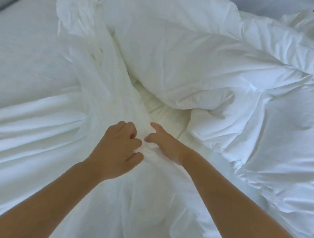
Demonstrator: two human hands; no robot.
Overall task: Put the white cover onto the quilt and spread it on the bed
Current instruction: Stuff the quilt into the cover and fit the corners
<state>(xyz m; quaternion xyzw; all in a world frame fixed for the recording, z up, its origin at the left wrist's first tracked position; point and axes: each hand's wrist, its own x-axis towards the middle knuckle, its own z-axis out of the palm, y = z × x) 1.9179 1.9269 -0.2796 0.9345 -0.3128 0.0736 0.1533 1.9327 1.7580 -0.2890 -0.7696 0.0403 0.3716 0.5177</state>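
The cover (127, 201) is lying thin and creased across the near part of the bed, passing under both forearms and gathering into a tight bunch between the 2 hands. The left hand (115, 149) is gripping that bunch, its fingers curling down into the cloth and its thumb pressing against the fold. The right hand (162, 142) is resting just beside it. Its forefinger and thumb are pointing out straight and apart over the cloth, while its other fingers are hiding behind the hand, so I cannot tell whether they are holding anything. Long folds are fanning out from the bunch toward the left. Just beyond the fingertips a padded, cream-tinted hollow is showing. From the bunch a twisted band of the cover is running away toward the far left corner. The quilt (185, 55) is heaping up thick and puffy behind the hands and spilling across the right side, its near edge touching the cover. At the far left the bed (17, 47) is showing a smooth, flat sheet beside the heap.
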